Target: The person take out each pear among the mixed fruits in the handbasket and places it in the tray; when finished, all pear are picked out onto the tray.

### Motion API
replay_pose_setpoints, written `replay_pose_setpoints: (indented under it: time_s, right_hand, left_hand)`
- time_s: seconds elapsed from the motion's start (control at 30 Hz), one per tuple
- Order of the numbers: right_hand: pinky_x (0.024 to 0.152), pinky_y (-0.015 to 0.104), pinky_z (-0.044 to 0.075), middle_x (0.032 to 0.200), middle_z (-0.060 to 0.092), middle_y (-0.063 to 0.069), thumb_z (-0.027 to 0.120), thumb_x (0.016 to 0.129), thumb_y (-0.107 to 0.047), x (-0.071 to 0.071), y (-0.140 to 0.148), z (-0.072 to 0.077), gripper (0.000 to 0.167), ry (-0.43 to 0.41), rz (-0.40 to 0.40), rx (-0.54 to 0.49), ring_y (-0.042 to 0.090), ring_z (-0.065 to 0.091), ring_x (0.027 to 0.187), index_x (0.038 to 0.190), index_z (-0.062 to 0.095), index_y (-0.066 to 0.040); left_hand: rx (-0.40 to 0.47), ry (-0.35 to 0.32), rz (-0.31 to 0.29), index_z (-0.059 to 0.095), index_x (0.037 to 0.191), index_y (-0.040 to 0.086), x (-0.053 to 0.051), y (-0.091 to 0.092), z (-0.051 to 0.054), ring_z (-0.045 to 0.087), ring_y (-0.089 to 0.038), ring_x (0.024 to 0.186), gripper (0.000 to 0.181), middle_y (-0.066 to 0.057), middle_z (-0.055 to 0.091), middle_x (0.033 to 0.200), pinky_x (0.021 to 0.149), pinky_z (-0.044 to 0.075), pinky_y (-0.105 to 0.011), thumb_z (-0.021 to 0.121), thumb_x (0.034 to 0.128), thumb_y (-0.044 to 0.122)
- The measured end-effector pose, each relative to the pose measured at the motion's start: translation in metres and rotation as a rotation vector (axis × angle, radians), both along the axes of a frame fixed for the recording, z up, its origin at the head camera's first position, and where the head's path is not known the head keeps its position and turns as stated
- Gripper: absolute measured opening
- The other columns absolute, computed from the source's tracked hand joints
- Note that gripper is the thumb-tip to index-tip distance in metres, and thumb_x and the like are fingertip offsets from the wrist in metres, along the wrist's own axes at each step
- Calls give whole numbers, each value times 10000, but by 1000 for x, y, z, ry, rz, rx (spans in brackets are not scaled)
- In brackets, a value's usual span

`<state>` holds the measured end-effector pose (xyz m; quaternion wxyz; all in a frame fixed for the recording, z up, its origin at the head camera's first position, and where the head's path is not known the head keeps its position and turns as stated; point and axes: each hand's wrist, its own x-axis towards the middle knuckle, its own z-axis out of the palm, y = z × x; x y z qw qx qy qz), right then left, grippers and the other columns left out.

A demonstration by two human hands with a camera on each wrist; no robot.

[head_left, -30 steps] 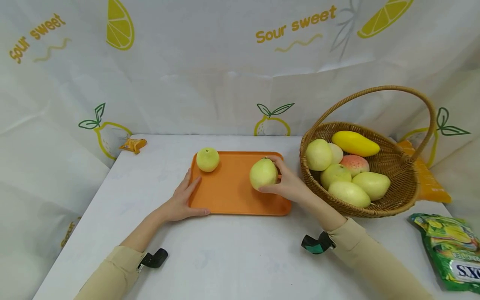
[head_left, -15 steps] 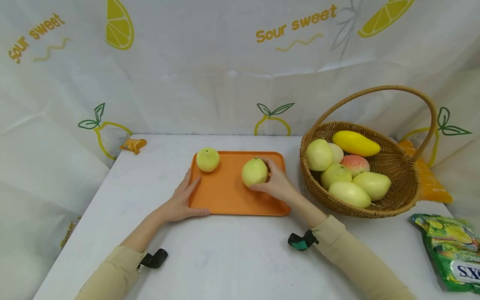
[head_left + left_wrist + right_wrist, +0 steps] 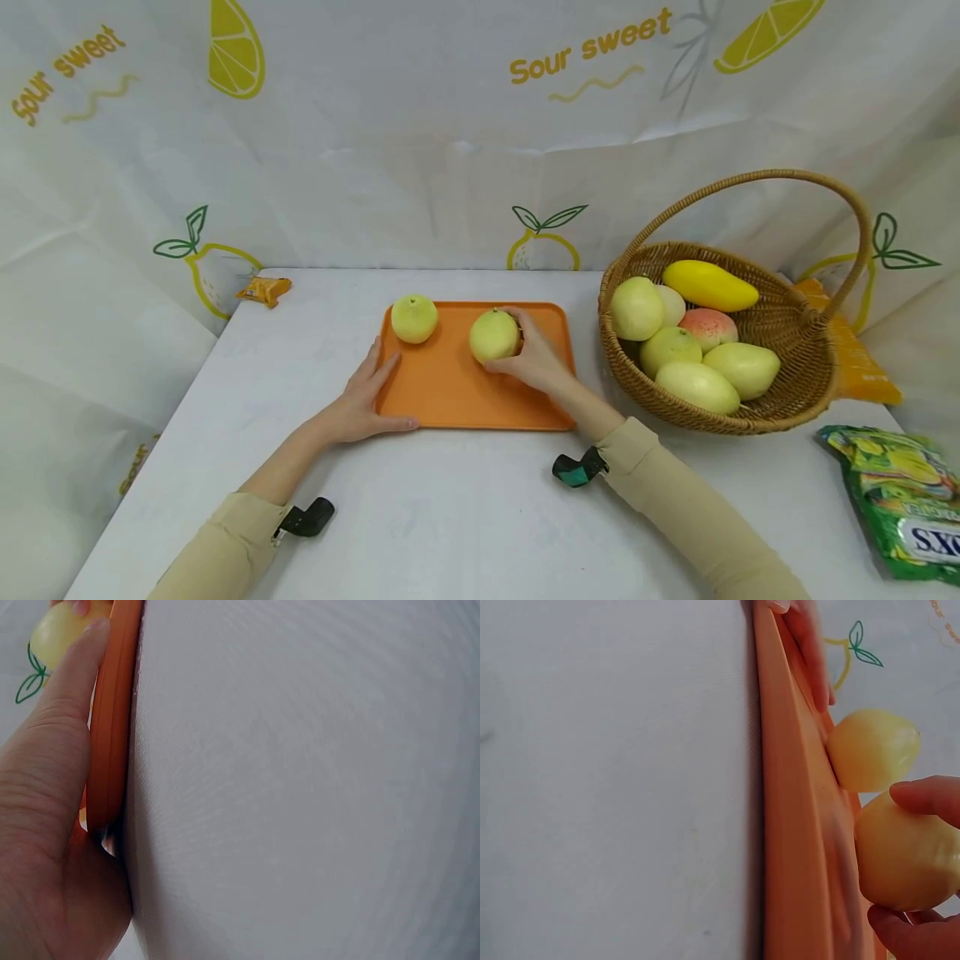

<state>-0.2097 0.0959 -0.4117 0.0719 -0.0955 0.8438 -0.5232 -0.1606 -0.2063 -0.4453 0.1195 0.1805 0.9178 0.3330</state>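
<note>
An orange tray (image 3: 442,392) lies on the white table. One yellow-green fruit (image 3: 414,318) rests in its back left corner. My right hand (image 3: 531,354) grips a second yellow-green fruit (image 3: 492,337) over the back middle of the tray, thumb at the front and fingers behind. In the right wrist view this held fruit (image 3: 904,855) shows between thumb and fingertips, near the other fruit (image 3: 874,750). My left hand (image 3: 365,402) rests spread against the tray's left side, its thumb along the front edge. The left wrist view shows that hand (image 3: 45,795) touching the tray's rim (image 3: 116,727).
To the right stands a wicker basket (image 3: 813,367) holding several fruits, among them a yellow mango (image 3: 709,285) and a reddish peach (image 3: 708,328). An orange packet (image 3: 862,367) lies behind it, a green bag (image 3: 900,508) at the right edge, and a small orange packet (image 3: 264,290) at the back left.
My right hand has moved left across the tray and slightly back, carrying the gripped fruit closer to the other one. The left hand keeps its place at the tray.
</note>
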Motion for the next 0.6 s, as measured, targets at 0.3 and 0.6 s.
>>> replay_pose_setpoints:
  time_s: [0.3, 0.6]
  right_hand:
    - [1049, 501, 363, 1424, 439, 129, 858, 720, -81, -10, -10, -2, 879, 27, -6, -3, 318, 462, 1246, 1451, 370, -115]
    - [1067, 485, 347, 1432, 440, 123, 841, 734, -56, -18, -20, -5, 860, 41, -31, -3, 308, 455, 1254, 1446, 361, -113]
  left_hand:
    - [-2, 6, -3, 119, 1576, 102, -1, -1, -1, -77, -376, 1467, 1137, -117, -194, 1605, 1120, 95, -641, 768, 766, 568]
    - [-3, 1, 1, 124, 1574, 95, 0, 1, 1, -75, -380, 1466, 1138, -130, -190, 1603, 1129, 89, -625, 784, 762, 542]
